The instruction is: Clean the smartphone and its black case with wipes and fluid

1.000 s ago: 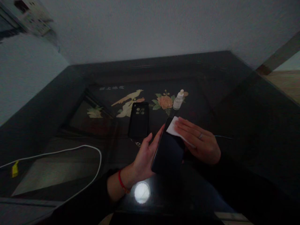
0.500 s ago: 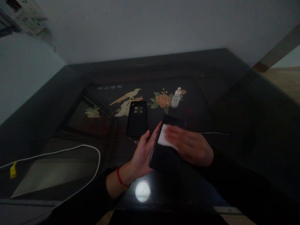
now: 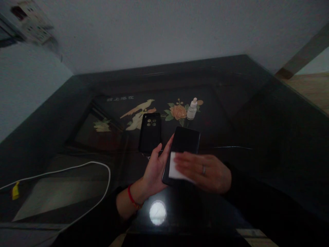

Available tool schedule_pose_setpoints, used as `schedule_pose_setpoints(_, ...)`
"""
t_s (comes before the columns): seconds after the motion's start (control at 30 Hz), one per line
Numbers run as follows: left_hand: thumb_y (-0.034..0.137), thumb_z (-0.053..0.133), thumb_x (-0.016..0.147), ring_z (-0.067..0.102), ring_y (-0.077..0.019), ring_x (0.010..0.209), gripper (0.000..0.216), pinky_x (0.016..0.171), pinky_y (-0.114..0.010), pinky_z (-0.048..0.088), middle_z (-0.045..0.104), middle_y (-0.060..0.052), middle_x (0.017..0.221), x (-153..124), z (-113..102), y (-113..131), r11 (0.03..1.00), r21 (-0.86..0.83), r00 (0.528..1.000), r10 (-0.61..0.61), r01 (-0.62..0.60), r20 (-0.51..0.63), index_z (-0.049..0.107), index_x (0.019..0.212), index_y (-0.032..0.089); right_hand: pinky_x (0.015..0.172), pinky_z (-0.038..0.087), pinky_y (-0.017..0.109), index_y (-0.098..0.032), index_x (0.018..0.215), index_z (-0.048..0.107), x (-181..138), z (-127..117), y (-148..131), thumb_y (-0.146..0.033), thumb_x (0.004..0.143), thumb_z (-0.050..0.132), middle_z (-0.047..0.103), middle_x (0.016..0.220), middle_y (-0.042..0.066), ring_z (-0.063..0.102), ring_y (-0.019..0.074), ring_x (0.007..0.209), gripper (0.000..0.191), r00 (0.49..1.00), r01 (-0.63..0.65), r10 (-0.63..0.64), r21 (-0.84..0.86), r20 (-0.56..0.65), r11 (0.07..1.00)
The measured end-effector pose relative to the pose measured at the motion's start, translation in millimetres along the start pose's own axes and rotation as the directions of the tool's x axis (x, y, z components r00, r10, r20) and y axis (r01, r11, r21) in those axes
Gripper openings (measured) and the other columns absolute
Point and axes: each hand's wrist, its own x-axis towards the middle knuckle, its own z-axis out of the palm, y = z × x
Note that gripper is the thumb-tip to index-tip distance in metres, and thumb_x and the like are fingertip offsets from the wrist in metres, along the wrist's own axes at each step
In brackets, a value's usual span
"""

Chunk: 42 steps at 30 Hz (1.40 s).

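Observation:
My left hand [image 3: 155,168] cradles a black smartphone [image 3: 184,142] from below and from its left edge, screen up, above a dark glossy table [image 3: 257,113]. My right hand [image 3: 205,171], with a ring on one finger, presses a small white cloth [image 3: 175,170] flat on the lower part of the screen. A red string band sits on my left wrist.
A black phone case [image 3: 150,133] lies face down just left of the phone. A small clear dropper bottle [image 3: 191,109] stands behind it by an inlaid flower. A white cable [image 3: 84,164] loops at the left, with a yellow tag [image 3: 15,190]. A lamp reflection [image 3: 157,212] glares near the front edge.
My right hand has slid the white cloth from the phone's top corner down along the screen to its lower part. The left hand keeps hold of the phone.

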Motion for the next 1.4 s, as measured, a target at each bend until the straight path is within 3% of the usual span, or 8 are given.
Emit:
schedule_pose_setpoints(0.1, 0.051, 0.028, 0.094, 0.055, -0.0278, 0.12, 0.055, 0.105, -0.049, 0.033, 0.054, -0.004, 0.139, 2, -2, 2, 1.0, 0.001, 1.0, -0.01, 0.01, 0.024, 0.026, 0.148, 0.038, 0.102, 0.052, 0.034, 0.001, 0.107, 0.065, 6, 7, -17, -0.007, 0.093, 0.044, 0.071, 0.112, 0.015, 0.056, 0.025, 0.122, 0.026, 0.984, 0.176, -0.177, 0.093, 0.001, 0.98)
schedule_pose_setpoints(0.2, 0.049, 0.028, 0.095, 0.055, -0.0289, 0.12, 0.056, 0.104, -0.052, 0.033, 0.052, -0.006, 0.14, 1, -5, 3, 1.0, -0.005, 0.998, 0.01, -0.009, 0.055, 0.024, 0.149, 0.037, 0.102, 0.051, 0.039, 0.001, 0.115, 0.061, 0, -1, 2, -0.006, 0.093, 0.043, 0.067, 0.119, 0.019, 0.048, 0.0257, 0.13, 0.029, 0.998, -0.054, 0.053, -0.035, -0.021, 0.998)
schedule_pose_setpoints(0.33, 0.054, 0.025, 0.094, 0.057, -0.0332, 0.116, 0.055, 0.101, -0.061, 0.031, 0.053, -0.007, 0.139, -3, -6, 4, 0.999, 0.009, 0.992, -0.042, 0.042, 0.117, 0.023, 0.148, 0.042, 0.104, 0.049, 0.045, -0.006, 0.126, 0.056, -13, -15, 33, -0.003, 0.09, 0.049, 0.061, 0.127, 0.02, 0.046, 0.0251, 0.132, 0.037, 0.934, -0.341, 0.305, -0.209, -0.187, 0.916)
schedule_pose_setpoints(0.6, 0.05, 0.024, 0.096, 0.053, -0.0288, 0.122, 0.056, 0.106, -0.052, 0.031, 0.053, -0.006, 0.139, 2, 3, 11, 0.999, 0.016, 0.999, 0.033, -0.032, -0.03, 0.023, 0.15, 0.035, 0.104, 0.049, 0.036, 0.001, 0.113, 0.062, 3, -2, -11, -0.007, 0.092, 0.047, 0.068, 0.117, 0.016, 0.048, 0.025, 0.13, 0.027, 0.992, 0.119, -0.121, 0.059, 0.022, 0.991)
schedule_pose_setpoints(0.8, 0.053, 0.025, 0.095, 0.061, -0.0339, 0.11, 0.059, 0.094, -0.06, 0.037, 0.061, -0.011, 0.127, -1, 1, 13, 0.996, 0.085, 1.0, 0.005, -0.007, 0.026, 0.016, 0.151, 0.037, 0.105, 0.048, 0.045, -0.006, 0.128, 0.055, -12, -15, 32, -0.004, 0.089, 0.049, 0.061, 0.128, 0.02, 0.045, 0.0259, 0.133, 0.039, 0.943, -0.32, 0.293, -0.181, -0.16, 0.93)
schedule_pose_setpoints(1.07, 0.052, 0.026, 0.094, 0.062, -0.0334, 0.11, 0.061, 0.098, -0.057, 0.037, 0.06, -0.013, 0.129, 0, -1, 14, 0.998, 0.045, 0.998, 0.035, -0.037, 0.046, 0.02, 0.151, 0.03, 0.105, 0.049, 0.035, 0.0, 0.113, 0.063, 4, -1, -16, -0.005, 0.091, 0.048, 0.067, 0.12, 0.015, 0.05, 0.0244, 0.128, 0.027, 0.994, 0.107, -0.109, 0.082, 0.03, 0.991)
schedule_pose_setpoints(1.27, 0.048, 0.021, 0.096, 0.059, -0.0308, 0.114, 0.057, 0.1, -0.056, 0.036, 0.059, -0.011, 0.131, -1, 0, 16, 0.999, -0.02, 1.0, 0.028, -0.028, 0.0, 0.025, 0.15, 0.03, 0.103, 0.05, 0.044, -0.006, 0.127, 0.055, -7, -10, 17, -0.005, 0.091, 0.048, 0.062, 0.126, 0.02, 0.044, 0.0247, 0.133, 0.037, 0.951, -0.286, 0.27, -0.097, -0.154, 0.953)
schedule_pose_setpoints(1.4, 0.046, 0.022, 0.096, 0.059, -0.0299, 0.114, 0.058, 0.1, -0.052, 0.038, 0.06, -0.012, 0.13, -1, 2, 13, 0.998, -0.047, 0.998, 0.031, -0.034, -0.055, 0.026, 0.15, 0.026, 0.1, 0.052, 0.038, -0.001, 0.117, 0.061, 1, -6, -3, -0.01, 0.093, 0.044, 0.067, 0.119, 0.017, 0.046, 0.0239, 0.132, 0.03, 0.997, -0.066, 0.067, 0.013, -0.029, 0.998)
